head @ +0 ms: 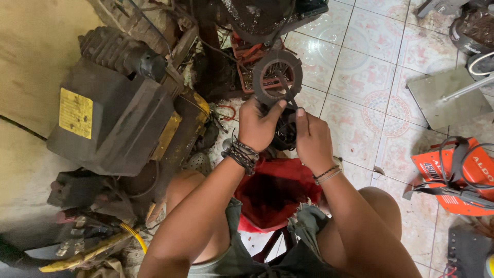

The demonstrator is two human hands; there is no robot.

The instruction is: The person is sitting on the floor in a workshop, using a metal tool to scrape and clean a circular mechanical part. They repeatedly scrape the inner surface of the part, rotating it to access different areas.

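Holding up a dark toothed metal ring plate (277,77), our left hand (259,125) pinches its lower rim above the red cloth (275,193). Right hand (310,138) grips a thin dark tool (286,90) across it. We judge this inspection or cleaning; steadiness needed next.

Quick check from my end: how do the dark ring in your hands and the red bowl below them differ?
The toothed ring is dark grey and flat with an open middle; the red bowl is bright and deep. The ring is held up on edge by the left hand, with the right hand close beside it; the bowl sits low between the knees, untouched. The ring looks smaller than the bowl. Both are round.
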